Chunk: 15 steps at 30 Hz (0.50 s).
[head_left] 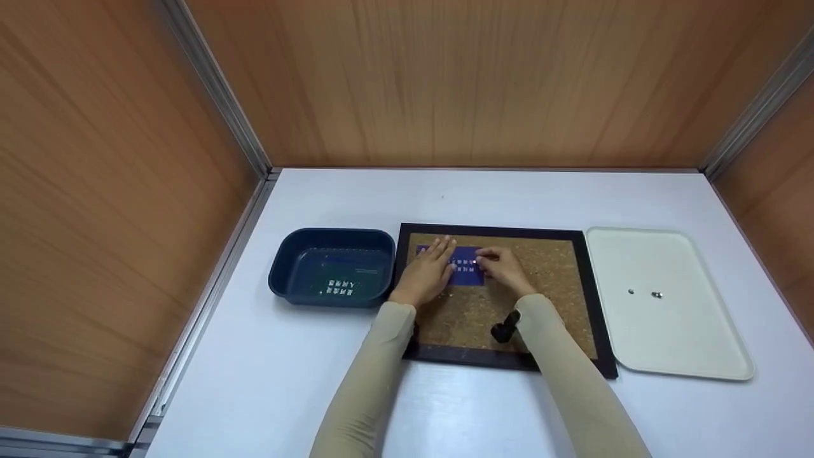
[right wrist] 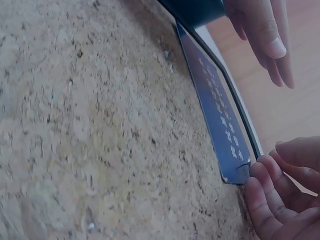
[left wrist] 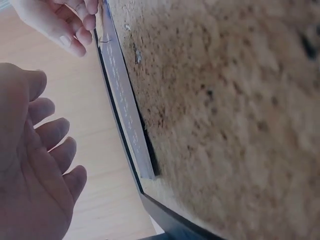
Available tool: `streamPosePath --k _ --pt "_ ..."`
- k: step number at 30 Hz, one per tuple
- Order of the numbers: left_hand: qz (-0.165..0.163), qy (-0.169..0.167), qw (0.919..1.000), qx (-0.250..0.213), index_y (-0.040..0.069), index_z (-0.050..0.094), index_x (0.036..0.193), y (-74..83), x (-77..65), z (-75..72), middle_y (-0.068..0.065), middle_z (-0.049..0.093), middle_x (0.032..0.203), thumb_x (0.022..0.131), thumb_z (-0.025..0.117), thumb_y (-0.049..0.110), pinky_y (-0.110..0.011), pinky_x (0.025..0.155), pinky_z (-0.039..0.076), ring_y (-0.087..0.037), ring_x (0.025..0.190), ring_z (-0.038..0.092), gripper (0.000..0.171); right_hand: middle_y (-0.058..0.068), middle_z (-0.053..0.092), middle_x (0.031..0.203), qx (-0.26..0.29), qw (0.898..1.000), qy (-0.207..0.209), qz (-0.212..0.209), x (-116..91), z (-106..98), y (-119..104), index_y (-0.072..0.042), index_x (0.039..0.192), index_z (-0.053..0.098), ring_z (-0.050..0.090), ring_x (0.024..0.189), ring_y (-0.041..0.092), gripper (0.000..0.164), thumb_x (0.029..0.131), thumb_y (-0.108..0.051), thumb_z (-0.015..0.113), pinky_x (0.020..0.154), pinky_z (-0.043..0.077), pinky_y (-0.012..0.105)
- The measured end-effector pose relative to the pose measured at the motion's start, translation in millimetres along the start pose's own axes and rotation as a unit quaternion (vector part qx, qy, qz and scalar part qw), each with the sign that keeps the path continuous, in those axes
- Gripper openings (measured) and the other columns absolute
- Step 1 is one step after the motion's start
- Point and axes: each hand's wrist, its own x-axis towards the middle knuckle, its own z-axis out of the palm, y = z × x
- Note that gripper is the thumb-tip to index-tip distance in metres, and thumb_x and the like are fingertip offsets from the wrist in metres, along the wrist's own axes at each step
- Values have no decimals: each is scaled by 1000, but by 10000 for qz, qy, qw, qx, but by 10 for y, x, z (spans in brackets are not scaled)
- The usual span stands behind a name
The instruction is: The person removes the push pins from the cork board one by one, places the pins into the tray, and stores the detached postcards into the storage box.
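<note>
A small blue card [head_left: 468,276] with white printing lies on a black-framed cork board [head_left: 461,321]. My left hand [head_left: 425,275] is over the card's left part, its fingers extended; the left wrist view shows them a little above the surface. My right hand [head_left: 504,267] is at the card's right edge, thumb and fingertips brought together. There it pinches a tiny pin [right wrist: 244,164], whose thin dark shaft points onto the card near the corner. The fingertips hide the pin's head. One long edge of the card [left wrist: 121,95] stands slightly off the cork.
A dark blue basin [head_left: 332,299] with white lettering stands left of the board. On the right is a pale tray [head_left: 674,337] holding several tiny metal pieces [head_left: 657,294]. Wood-grain panels [head_left: 483,83] enclose the white table [head_left: 267,381] at the back and sides.
</note>
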Motion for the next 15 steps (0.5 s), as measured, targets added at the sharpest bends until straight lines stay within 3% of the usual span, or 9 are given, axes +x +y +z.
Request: streamPosePath --k 15 --pt "-197 -782 9967 -57 18 22 154 26 18 64 0 22 160 105 35 33 -40 121 21 -19 148 20 53 23 62 120 15 9996 73 260 13 -5 67 4 123 61 63 96 21 31 98 -12 53 76 56 24"
